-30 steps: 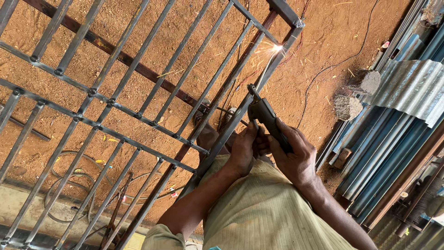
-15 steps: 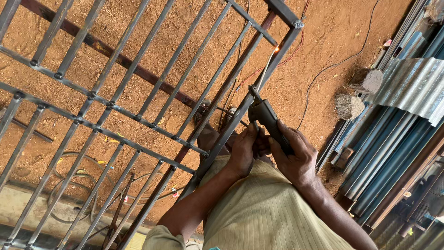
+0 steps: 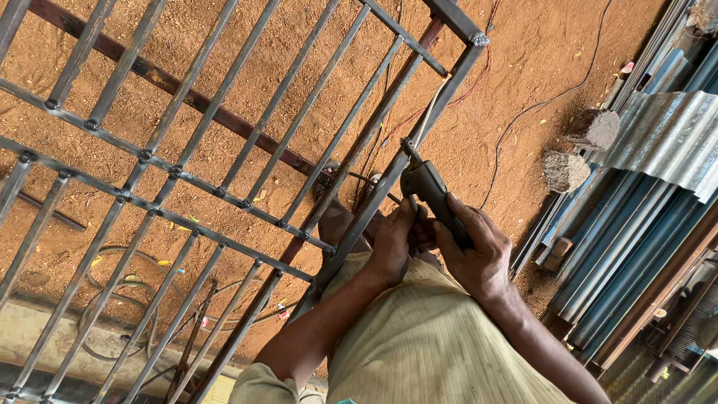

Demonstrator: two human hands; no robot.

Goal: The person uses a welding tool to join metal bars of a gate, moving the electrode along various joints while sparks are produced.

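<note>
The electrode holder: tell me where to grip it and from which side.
Grip the electrode holder on its dark handle, from the rear end nearest the body, probably best. The right hand wraps it there; the left hand steadies beside it. The welding rod juts from the front clamp toward the metal grille.

The person wore a pale yellowish-green shirt [image 3: 441, 344] with fine ribbed stripes running along the cloth. Its sleeves were short, the left one ending in a rolled or hemmed cuff [image 3: 258, 381] near the elbow, so both forearms were bare. The left hand [image 3: 393, 243] and the right hand [image 3: 475, 258] were ungloved, and no rings or watch showed on the fingers or wrists.
</note>
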